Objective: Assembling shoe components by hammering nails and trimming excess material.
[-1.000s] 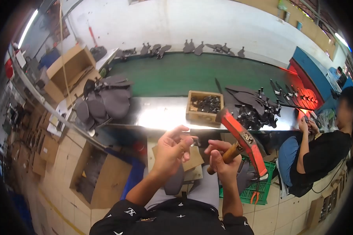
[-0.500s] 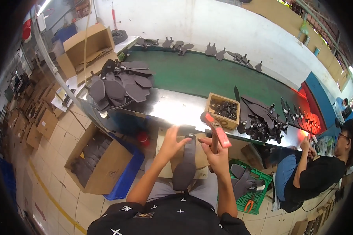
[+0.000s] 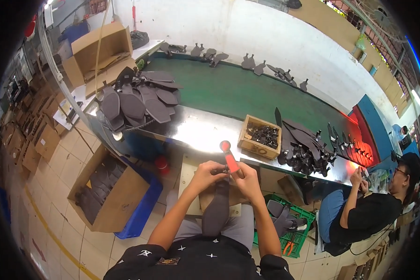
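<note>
A dark grey shoe sole (image 3: 216,210) lies lengthwise in front of me, its wide end near my lap. Its narrow far end sits over a pale board (image 3: 189,169) and is partly covered by my hands. My left hand (image 3: 207,176) is closed at that narrow end, fingertips pinched around something small and dark that I cannot make out. My right hand (image 3: 248,181) grips a hammer (image 3: 231,162) with a red head, held upright above the sole's narrow end. The right fingertips come close to the left ones.
A wooden box (image 3: 261,136) of small dark heel pieces stands on the metal bench edge, between piles of soles (image 3: 140,100) and heeled soles (image 3: 308,144). Beyond runs a green conveyor belt (image 3: 228,88). A carton (image 3: 109,196) stands left, a green crate (image 3: 294,224) right. A co-worker (image 3: 373,210) sits at right.
My left hand has gone from open beside the sole to pinched at its narrow end. My right hand has moved left with the hammer, and the two hands now nearly meet.
</note>
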`<state>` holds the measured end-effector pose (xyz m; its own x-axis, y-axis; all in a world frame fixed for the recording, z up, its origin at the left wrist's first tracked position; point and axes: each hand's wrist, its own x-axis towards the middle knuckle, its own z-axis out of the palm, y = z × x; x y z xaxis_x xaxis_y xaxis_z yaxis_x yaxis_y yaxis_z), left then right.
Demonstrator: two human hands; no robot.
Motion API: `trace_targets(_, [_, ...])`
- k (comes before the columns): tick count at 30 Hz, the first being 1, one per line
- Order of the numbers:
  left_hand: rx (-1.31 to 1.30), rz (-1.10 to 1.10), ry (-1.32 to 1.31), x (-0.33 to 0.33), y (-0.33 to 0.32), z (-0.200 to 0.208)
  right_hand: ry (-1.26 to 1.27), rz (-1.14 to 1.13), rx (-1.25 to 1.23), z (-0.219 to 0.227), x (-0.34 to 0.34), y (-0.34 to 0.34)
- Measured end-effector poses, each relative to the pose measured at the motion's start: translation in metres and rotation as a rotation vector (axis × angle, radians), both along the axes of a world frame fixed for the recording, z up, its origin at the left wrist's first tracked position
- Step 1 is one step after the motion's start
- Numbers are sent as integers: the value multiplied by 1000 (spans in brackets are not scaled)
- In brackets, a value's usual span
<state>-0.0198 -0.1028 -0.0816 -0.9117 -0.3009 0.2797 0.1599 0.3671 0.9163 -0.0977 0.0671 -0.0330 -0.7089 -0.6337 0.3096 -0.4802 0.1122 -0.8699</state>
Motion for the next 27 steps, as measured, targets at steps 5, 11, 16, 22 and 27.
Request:
trace_targets(5, [-59,-26,29,-4,-2,-1,279,24,18,2,-2,3])
trace_targets(11, [-161,-4,114,-7,-7,-7,333,22,131,10,-2,0])
trace_targets(16, [-38,-32,64,2,-1,4,323,29,259,19,1,3])
trace_targets(22, [17,-20,-45,2,-1,7,320,11,121,22,8,5])
trace_targets(27, [142,-86,-13,2,-2,5,-251,-219,-32,28,58,32])
